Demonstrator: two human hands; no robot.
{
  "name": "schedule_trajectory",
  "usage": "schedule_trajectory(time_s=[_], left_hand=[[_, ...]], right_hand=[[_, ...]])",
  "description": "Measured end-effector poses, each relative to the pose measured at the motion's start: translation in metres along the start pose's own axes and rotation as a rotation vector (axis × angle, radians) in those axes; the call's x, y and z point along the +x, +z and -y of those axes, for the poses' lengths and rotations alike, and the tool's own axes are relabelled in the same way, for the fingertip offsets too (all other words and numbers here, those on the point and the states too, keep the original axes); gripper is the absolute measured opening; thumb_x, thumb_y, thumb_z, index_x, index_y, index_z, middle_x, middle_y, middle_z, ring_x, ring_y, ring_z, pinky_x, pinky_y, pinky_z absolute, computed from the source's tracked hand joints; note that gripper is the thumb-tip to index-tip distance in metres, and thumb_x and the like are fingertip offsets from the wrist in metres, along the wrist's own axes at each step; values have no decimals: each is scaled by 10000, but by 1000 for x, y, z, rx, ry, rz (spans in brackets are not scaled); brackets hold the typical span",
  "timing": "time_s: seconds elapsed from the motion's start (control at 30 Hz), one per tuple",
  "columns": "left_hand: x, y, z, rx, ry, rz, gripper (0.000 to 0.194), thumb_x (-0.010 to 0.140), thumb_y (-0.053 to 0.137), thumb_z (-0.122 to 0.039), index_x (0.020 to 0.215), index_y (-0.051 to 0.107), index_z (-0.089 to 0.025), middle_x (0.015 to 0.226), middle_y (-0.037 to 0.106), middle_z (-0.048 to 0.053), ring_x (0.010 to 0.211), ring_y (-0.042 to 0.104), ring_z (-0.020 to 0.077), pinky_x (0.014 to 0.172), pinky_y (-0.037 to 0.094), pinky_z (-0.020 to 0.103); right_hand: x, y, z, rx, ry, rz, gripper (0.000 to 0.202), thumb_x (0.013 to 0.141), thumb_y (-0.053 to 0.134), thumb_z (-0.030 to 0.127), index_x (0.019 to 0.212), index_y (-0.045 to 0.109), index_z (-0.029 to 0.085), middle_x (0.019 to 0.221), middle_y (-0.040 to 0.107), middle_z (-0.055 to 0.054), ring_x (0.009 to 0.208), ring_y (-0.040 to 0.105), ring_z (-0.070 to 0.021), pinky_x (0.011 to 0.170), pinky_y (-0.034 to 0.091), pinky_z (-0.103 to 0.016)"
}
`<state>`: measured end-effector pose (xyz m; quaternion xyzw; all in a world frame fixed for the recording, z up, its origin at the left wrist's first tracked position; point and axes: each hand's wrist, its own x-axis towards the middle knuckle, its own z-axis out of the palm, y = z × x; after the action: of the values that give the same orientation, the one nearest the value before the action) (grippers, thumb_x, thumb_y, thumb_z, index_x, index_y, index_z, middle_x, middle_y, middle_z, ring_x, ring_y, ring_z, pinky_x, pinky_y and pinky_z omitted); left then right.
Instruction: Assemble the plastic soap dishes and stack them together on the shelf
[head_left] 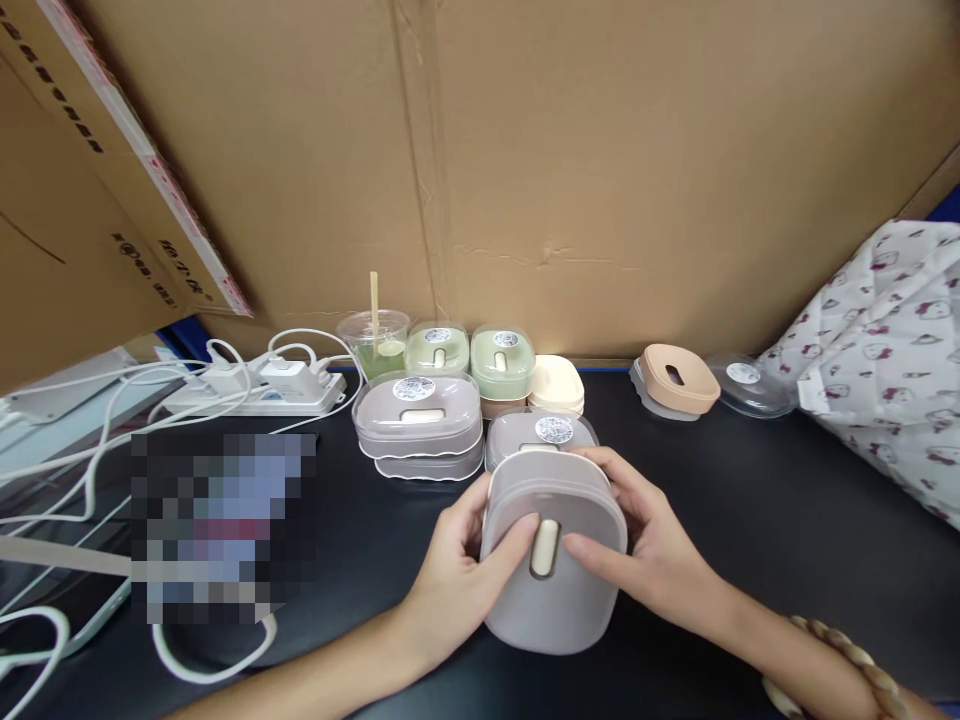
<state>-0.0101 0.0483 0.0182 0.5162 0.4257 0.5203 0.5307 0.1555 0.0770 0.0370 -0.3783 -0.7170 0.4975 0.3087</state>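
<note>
Holding a mauve soap box (553, 560) up off the black table (750, 520), near middle of the scene, tipped so the slotted face points at the camera. Left hand (457, 570) wrapped on the left side, thumb across the front next to the beige slot; right hand (645, 550) clamped on the right side, fingers over the far top edge, thumb on the front too. So both hands closed on the box, box sitting between the palms, grip mostly on the sides and upper rim.

Possible trouble, just a guess: looks like smooth plastic, with the lower end hanging free, so squeezing off-centre could let it twist out and drop onto the table. Also pretty crowded just beyond: another mauve box with a sticker (541, 432) right behind the fingers, a clear-lidded one (417, 415) to the far left, green ones (501, 360) further back. Pushing forward could knock those. Cables and power strip (255, 390) far left, well apart.
</note>
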Motion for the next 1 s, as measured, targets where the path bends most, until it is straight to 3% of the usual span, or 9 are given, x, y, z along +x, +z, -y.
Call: schedule_trajectory(time_s=[0.2, 0.3, 0.4, 0.5, 0.57, 0.67, 0.77, 0.9, 1.0], left_hand=[[-6, 1, -7, -28, -24, 51, 316, 705, 670, -354, 965, 652, -175, 765, 646, 36, 692, 566, 148, 643, 463, 205], [-6, -2, -9, -92, -114, 65, 338, 671, 682, -422, 891, 673, -166, 745, 631, 43, 700, 553, 168, 636, 453, 230], [-4, -5, -3, -93, -234, 71, 349, 652, 686, -480, 765, 665, -151, 720, 597, 32, 705, 519, 160, 622, 423, 223], [-4, -8, 7, -89, -346, 61, 411, 610, 703, -534, 647, 616, -134, 649, 531, 13, 641, 462, 126, 572, 373, 209], [-5, -8, 12, -123, -415, 56, 443, 574, 722, -549, 657, 611, -129, 666, 535, 9, 650, 474, 124, 577, 373, 208], [-6, -8, 11, -199, -558, 7, 469, 534, 757, -510, 791, 631, -139, 776, 602, 19, 738, 546, 158, 646, 422, 231], [-3, -8, 4, -343, -678, 17, 466, 569, 735, -448, 905, 626, -145, 862, 648, 50, 825, 597, 212, 726, 460, 285], [2, -9, -5, -506, -738, 105, 431, 640, 662, -425, 931, 645, -108, 873, 673, 109, 862, 624, 249, 764, 470, 311], [5, -9, -8, -556, -713, 115, 391, 682, 639, -368, 969, 648, -103, 873, 681, 110, 838, 639, 242, 766, 478, 313]], right_hand=[[0, 1, -1, -50, -15, -36, 559, 756, 531, 456, 1158, 462, 73, 938, 594, -69, 759, 578, 5, 641, 479, -39], [2, -5, -7, -182, -111, -77, 550, 790, 462, 503, 1138, 495, 78, 893, 601, -57, 781, 585, 0, 653, 474, -42], [15, -29, -20, -441, -252, -310, 541, 811, 400, 496, 1193, 479, 121, 940, 600, -39, 707, 565, 16, 654, 466, -66], [33, -70, -41, -733, -150, -697, 502, 795, 402, 473, 1161, 525, 153, 1066, 565, -52, 833, 568, -37, 719, 477, -139], [42, -100, -59, -929, -49, -789, 512, 765, 432, 420, 1195, 523, 157, 1202, 493, -75, 1029, 524, -115, 849, 476, -233], [47, -132, -82, -1113, 95, -816, 556, 701, 509, 357, 1208, 523, 129, 1285, 414, -110, 1191, 404, -224, 1010, 377, -415], [46, -146, -93, -1155, 230, -747, 485, 725, 495, 290, 1193, 541, 169, 1238, 453, -98, 1173, 408, -224, 1034, 306, -504], [43, -148, -89, -1157, 267, -648, 447, 761, 484, 278, 1199, 553, 220, 1166, 498, -85, 1149, 420, -225, 944, 396, -448], [41, -149, -86, -1179, 221, -678, 449, 746, 523, 307, 1182, 575, 212, 1129, 504, -113, 1101, 435, -224, 832, 447, -357]])
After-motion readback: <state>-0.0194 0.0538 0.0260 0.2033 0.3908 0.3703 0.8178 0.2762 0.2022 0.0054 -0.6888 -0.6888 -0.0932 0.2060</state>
